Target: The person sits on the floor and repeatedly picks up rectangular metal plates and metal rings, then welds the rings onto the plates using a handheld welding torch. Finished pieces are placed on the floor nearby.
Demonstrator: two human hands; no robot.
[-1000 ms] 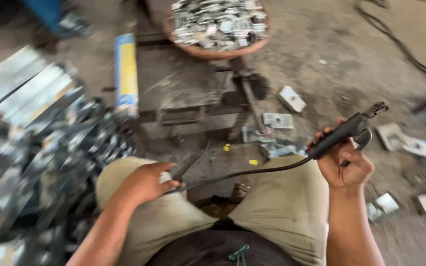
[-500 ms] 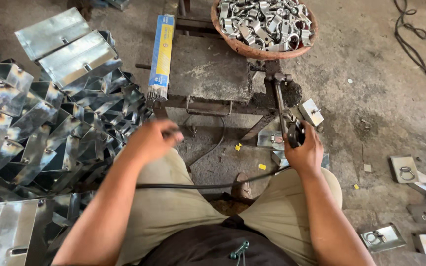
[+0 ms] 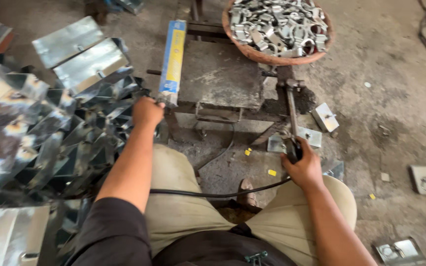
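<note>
Steadiness counts here: the heap of folded galvanised steel brackets (image 3: 50, 123) fills the floor by the low dark steel bench's (image 3: 223, 79) left edge. Left hand (image 3: 147, 111), fingers curled, reaches the long blue-and-yellow box (image 3: 173, 61). Right hand (image 3: 304, 167) is clenched around the black cabled welding holder (image 3: 292, 148) near the front right corner; keep the cable slack.

The person wears a dark, nearly black short-sleeved shirt (image 3: 119, 236) whose sleeve ends above the elbow, leaving both forearms bare. Light khaki trousers (image 3: 183, 207) cover both legs, creased at the knees. A small green clip (image 3: 255, 257) sits at the shirt's front. Both hands, left hand (image 3: 147, 111) and right hand (image 3: 303, 167), are ungloved.
</note>
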